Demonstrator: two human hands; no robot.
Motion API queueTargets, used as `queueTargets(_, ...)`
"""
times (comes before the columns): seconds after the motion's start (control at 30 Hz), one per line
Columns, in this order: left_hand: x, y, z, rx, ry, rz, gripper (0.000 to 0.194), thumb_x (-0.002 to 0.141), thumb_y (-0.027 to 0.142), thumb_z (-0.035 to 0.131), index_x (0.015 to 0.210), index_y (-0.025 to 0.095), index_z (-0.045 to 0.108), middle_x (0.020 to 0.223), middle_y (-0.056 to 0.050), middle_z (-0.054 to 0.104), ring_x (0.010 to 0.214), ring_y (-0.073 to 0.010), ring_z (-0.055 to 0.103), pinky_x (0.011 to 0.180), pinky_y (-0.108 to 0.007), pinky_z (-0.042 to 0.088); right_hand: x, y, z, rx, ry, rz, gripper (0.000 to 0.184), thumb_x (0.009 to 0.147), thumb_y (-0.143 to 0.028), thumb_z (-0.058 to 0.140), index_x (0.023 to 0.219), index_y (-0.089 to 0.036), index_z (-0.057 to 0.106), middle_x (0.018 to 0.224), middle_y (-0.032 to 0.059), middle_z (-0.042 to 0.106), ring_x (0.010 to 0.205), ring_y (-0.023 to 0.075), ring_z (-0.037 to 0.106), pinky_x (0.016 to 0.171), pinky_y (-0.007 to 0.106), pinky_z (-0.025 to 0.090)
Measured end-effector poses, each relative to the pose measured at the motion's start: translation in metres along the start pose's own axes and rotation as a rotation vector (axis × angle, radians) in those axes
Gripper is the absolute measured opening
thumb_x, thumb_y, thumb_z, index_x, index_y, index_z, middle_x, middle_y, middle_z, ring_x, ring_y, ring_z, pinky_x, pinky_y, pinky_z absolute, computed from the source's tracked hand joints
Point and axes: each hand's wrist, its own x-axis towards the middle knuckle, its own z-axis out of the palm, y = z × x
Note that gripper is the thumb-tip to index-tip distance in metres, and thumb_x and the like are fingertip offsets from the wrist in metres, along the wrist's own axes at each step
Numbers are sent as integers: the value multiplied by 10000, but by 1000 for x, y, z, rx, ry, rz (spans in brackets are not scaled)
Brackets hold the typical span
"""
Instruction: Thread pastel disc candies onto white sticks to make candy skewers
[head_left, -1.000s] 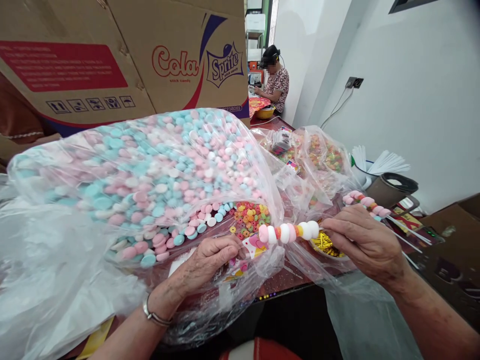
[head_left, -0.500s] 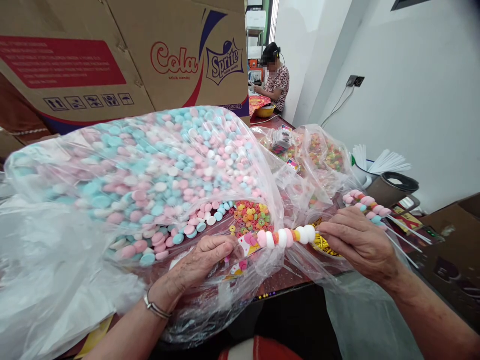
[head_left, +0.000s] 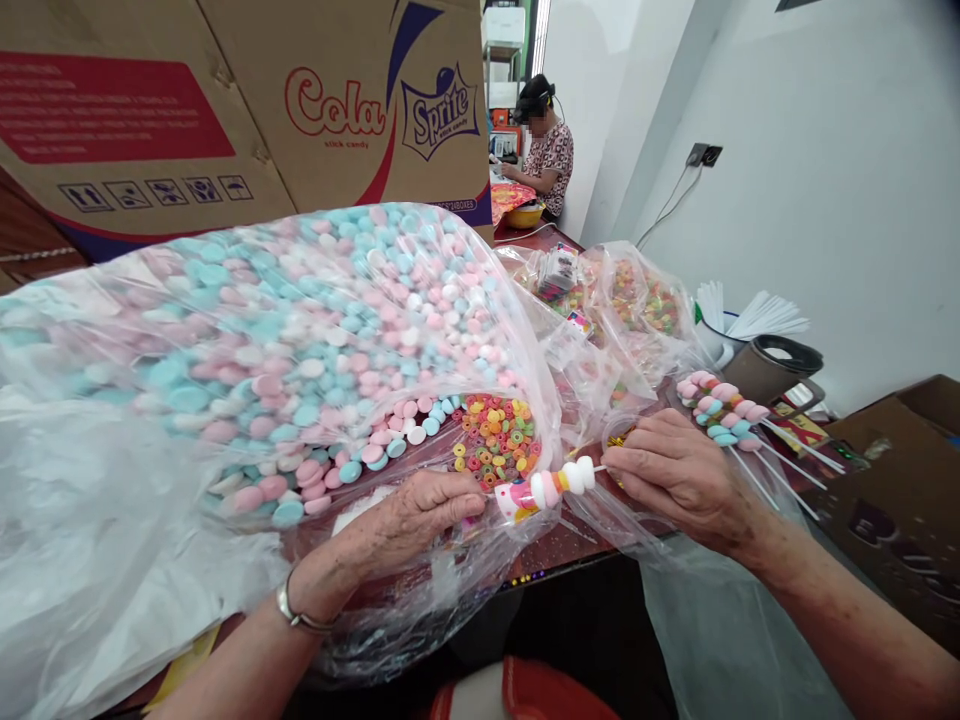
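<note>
A candy skewer (head_left: 564, 483) lies level in front of me, strung with white and pink marshmallows and orange pieces between them. My right hand (head_left: 679, 478) pinches the white stick at its right end. Over the left end of the row sits a small printed plastic bag (head_left: 517, 500), pink, white and yellow. My left hand (head_left: 420, 512) is closed at that bag's left edge, thumb against fingers. Just behind are gummy rings (head_left: 495, 437) in several colours. To the right of my right hand, finished-looking marshmallow skewers (head_left: 724, 408) lie in a stack.
A large clear bag of pink, blue and white marshmallows (head_left: 330, 310) fills the left, before a cardboard box (head_left: 262, 120). White sticks (head_left: 765, 317) stand near a dark jug (head_left: 780, 370) at the right. A person (head_left: 546, 155) sits working at the back.
The skewer has moved left and into the printed bag, which now covers its first marshmallows. My right hand has shifted left with the stick; my left hand stays nearly in place.
</note>
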Motion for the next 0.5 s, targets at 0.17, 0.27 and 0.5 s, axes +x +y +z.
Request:
queueTargets(0.17,-1,-1,-4,28,85,-40,405,999,446,406,745,167,552,703,28,446,664,-122,393,627,-246,335,3,-3,2,28,6,23,147,946,-139,530,953,-165,674,788,37,684,735,160,592,728,327,383)
queueTargets(0.27,0,-2,-5,22,106,-15,383,1002,413,410,730,168,523,705,31,442,666,-118,393,636,-236,348,3,-5,4,25,5,34,147,939,-137,532,949,-167,675,801,39,692,736,161,602,721,326,382)
queueTargets(0.5,0,11,-8,98,-38,-43,311,969,403,467,810,174,604,744,25,532,673,-122,452,604,-229,340,3,-4,9,37,62,42,132,928,-124,549,961,-166,670,791,38,676,751,167,582,728,325,384)
